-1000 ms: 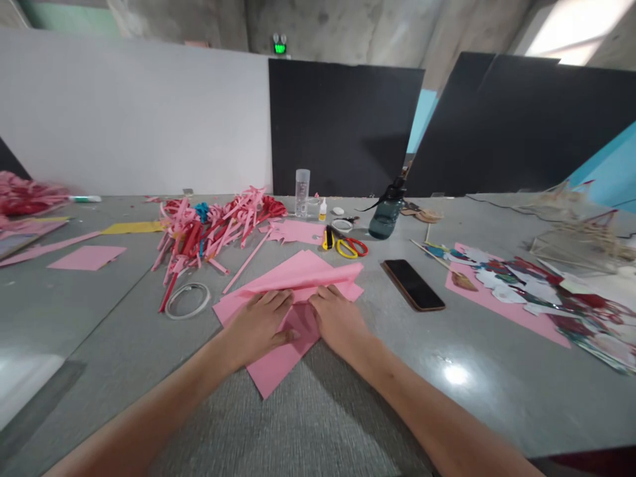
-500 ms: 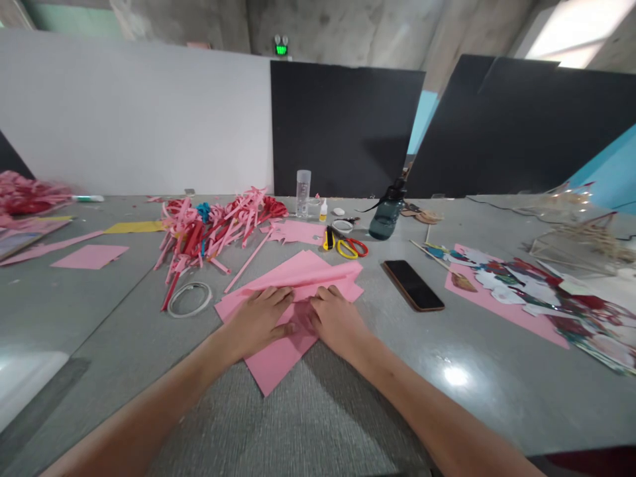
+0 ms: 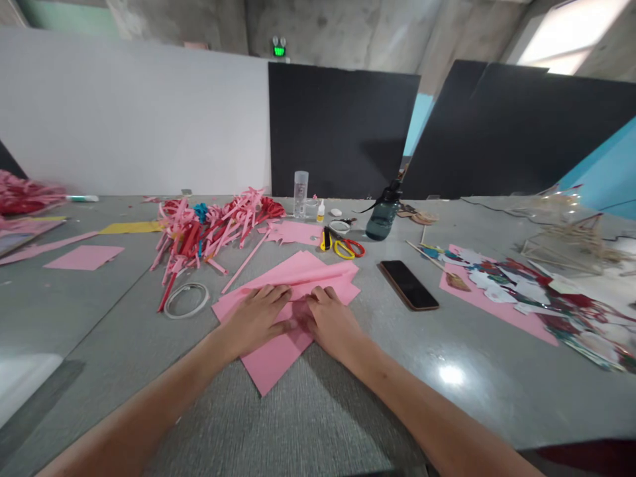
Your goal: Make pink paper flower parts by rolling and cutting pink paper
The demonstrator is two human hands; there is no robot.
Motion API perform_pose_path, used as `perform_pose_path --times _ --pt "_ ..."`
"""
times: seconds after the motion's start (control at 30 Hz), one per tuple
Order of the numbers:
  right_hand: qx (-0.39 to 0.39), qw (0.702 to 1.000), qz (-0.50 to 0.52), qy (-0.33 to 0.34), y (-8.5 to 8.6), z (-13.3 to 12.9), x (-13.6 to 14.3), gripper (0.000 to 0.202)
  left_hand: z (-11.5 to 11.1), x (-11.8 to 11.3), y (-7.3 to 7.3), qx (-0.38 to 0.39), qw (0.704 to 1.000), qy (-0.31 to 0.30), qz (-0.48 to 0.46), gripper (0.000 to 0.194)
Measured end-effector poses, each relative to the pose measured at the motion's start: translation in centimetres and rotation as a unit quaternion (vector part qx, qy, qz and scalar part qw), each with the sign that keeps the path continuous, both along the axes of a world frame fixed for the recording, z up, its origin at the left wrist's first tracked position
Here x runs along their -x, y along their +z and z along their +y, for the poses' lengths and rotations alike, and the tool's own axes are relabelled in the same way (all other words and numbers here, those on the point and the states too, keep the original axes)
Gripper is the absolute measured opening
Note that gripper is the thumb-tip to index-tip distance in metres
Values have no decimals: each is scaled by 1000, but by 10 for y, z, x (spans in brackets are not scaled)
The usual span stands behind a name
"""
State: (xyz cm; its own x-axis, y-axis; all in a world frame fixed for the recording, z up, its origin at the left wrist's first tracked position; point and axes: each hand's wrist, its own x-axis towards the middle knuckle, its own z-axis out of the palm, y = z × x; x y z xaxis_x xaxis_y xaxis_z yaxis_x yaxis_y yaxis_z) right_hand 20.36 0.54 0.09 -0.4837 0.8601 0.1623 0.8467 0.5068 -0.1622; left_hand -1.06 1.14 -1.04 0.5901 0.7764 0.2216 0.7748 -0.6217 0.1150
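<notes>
A pink sheet of paper point(image 3: 271, 368) lies turned cornerwise on the table before me, with a raised, rolled fold running across its upper part. My left hand point(image 3: 258, 318) rests on the sheet's left half, fingers over the fold and thumb drawn in on the near side. Close beside it, my right hand point(image 3: 332, 322) grips the fold with curled fingers; its thumb is mostly hidden. More pink paper point(image 3: 293, 262) shows under the far side of the fold. The fingertips of both hands almost meet at the middle.
Beyond the hands lie scissors point(image 3: 354, 248), a yellow-black cutter point(image 3: 326, 238), a small glue bottle point(image 3: 320, 212) and a dark water bottle point(image 3: 382, 218). A phone point(image 3: 408, 285) is to the right. Leftward are a pile of pink and red paper strips point(image 3: 213, 225) and a white coil point(image 3: 187, 301).
The view has shifted slightly, so everything sits a little further left. Both hands keep their place on the pink paper, with hardly any visible movement.
</notes>
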Motion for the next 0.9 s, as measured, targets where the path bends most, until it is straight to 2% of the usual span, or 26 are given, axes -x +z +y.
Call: perform_pose_path --times 0.3,0.77,0.9 --pt "-14 1000 8 -2 -1 -2 3 22 -1 -4 8 1 1000 10 -1 52" --pt "3 1000 -23 -13 3 -4 4 30 -1 -1 -3 -34 999 0 9 61" --pt "1 999 -34 -10 1 -2 2 29 -6 -4 -3 -44 999 -17 0 57"
